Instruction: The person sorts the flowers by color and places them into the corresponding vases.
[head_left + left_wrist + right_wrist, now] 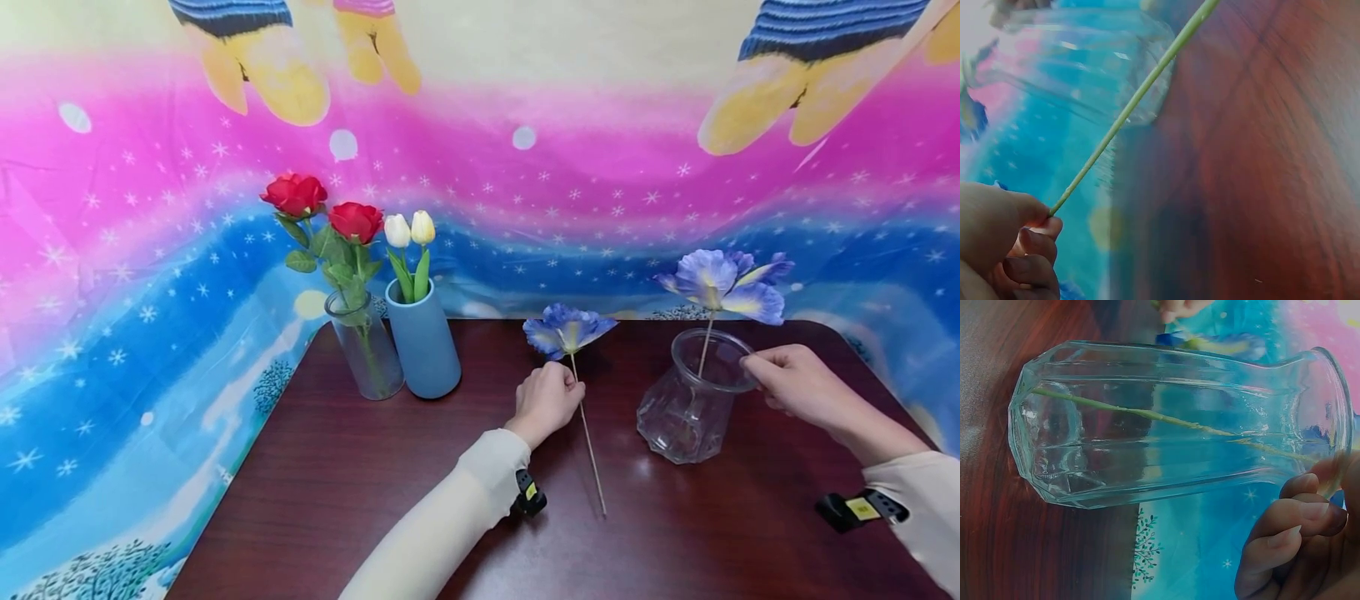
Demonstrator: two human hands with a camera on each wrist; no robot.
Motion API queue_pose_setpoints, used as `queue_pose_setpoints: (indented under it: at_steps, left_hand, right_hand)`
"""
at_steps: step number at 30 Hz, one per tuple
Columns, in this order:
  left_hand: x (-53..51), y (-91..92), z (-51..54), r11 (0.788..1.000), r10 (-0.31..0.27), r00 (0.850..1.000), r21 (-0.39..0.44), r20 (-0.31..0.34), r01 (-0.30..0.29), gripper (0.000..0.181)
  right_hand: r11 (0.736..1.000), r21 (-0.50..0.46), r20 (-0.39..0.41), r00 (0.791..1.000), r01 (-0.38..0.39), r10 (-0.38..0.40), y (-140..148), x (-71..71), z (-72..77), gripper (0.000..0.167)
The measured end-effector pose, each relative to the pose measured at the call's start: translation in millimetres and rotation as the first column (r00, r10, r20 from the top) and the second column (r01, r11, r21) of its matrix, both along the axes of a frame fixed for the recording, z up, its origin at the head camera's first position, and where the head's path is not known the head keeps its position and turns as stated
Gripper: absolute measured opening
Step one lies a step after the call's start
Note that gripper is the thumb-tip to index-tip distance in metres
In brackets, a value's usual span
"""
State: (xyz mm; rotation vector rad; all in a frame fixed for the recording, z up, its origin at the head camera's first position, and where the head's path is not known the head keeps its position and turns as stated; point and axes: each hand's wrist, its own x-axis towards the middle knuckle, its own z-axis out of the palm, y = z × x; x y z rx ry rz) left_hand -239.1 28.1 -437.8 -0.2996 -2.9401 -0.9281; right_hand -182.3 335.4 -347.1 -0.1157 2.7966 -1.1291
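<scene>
My left hand (pixel 545 403) pinches the thin stem of a blue-purple flower (pixel 568 331) just below its bloom. In the left wrist view, the green stem (pixel 1124 115) runs up and right from the thumb and fingers. To the right, a clear glass vase (pixel 686 417) with a faceted base stands on the table. My right hand (pixel 797 385) pinches the vase's rim on its right side. Another blue-purple flower (pixel 726 283) stands in this vase, and its stem (pixel 1141 413) shows through the glass in the right wrist view.
On the dark wooden table (pixel 360 492), a clear glass (pixel 367 358) at the back left holds two red roses (pixel 294 195). Next to it stands a blue vase (pixel 425 343) with two white tulips (pixel 397 230). A colourful printed cloth (pixel 480 167) hangs behind the table.
</scene>
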Motion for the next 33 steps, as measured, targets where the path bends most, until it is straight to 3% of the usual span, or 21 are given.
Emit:
queue_pose_setpoints:
  at_steps: [5, 9, 13, 17, 23, 29, 33]
  left_hand:
    - [9.3, 0.7, 19.8, 0.999, -0.003, 0.994, 0.038, -0.111, 0.007, 0.039]
    - [17.1, 0.7, 38.6, 0.995, -0.015, 0.977, 0.091, -0.211, 0.035, 0.035]
    - [24.6, 1.6, 58.5, 0.989, -0.017, 0.944, 0.132, -0.331, 0.064, 0.028]
    - [31.5, 1.4, 78.5, 0.985, -0.004, 0.900, 0.155, -0.436, 0.079, 0.025]
    - [37.2, 1.1, 105.6, 0.977, 0.010, 0.838, 0.184, -0.545, 0.108, 0.022]
    - [38.3, 2.6, 129.8, 0.959, 0.001, 0.802, 0.227, -0.598, 0.168, 0.023]
    - [39.8, 6.4, 146.3, 0.939, -0.010, 0.794, 0.268, -0.607, 0.217, 0.025]
  right_hand:
    - [1.000, 0.007, -0.002, 1.000, 0.004, -0.004, 0.5, 0.8, -0.8, 0.043]
    - [1.000, 0.004, -0.002, 1.000, 0.003, -0.003, 1.2, 2.2, -1.1, 0.044]
    - [1.000, -0.003, -0.003, 1.000, 0.002, -0.002, 1.1, 2.7, -0.6, 0.045]
    - [1.000, 0.000, -0.003, 1.000, -0.002, 0.002, 0.4, 1.7, 0.0, 0.045]
    - [1.000, 0.008, 0.005, 1.000, 0.001, -0.001, 0.0, 0.8, 0.1, 0.044]
    - [1.000, 0.011, 0.016, 1.000, 0.002, -0.003, -0.7, 1.0, 1.0, 0.044]
    - [1.000, -0.003, 0.023, 1.000, 0.003, -0.002, -0.7, 1.7, 2.2, 0.045]
